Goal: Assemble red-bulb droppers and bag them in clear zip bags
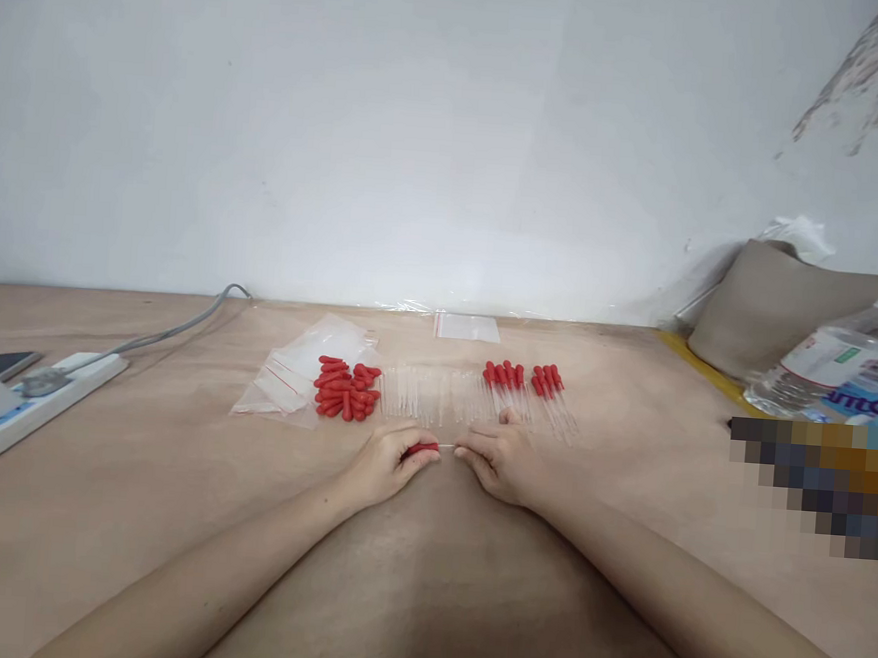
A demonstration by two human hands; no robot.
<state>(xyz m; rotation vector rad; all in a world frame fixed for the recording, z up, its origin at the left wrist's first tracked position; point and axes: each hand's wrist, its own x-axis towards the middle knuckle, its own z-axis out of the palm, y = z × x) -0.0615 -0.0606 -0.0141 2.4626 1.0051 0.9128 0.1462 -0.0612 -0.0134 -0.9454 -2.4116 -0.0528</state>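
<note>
My left hand (pixel 392 458) is closed around a red rubber dropper bulb (pixel 423 449) just above the table. Facing it, my right hand (pixel 501 461) pinches a thin clear dropper tube (pixel 447 446), whose end points at the bulb's mouth. Whether the tube sits inside the bulb is too small to tell. Beyond my left hand lies a pile of loose red bulbs (pixel 345 391). Several bare clear tubes (pixel 411 395) lie in a row to its right. Past my right hand are two groups of droppers with red bulbs on their tubes (pixel 505 376), (pixel 548 381).
Clear plastic bags (pixel 277 378) lie under and left of the bulb pile; another small bag (pixel 469 327) is by the wall. A power strip (pixel 81 384) with a grey cable and a phone (pixel 0 365) are at left. A water bottle (pixel 820 361) and beige bag (pixel 757 301) stand right.
</note>
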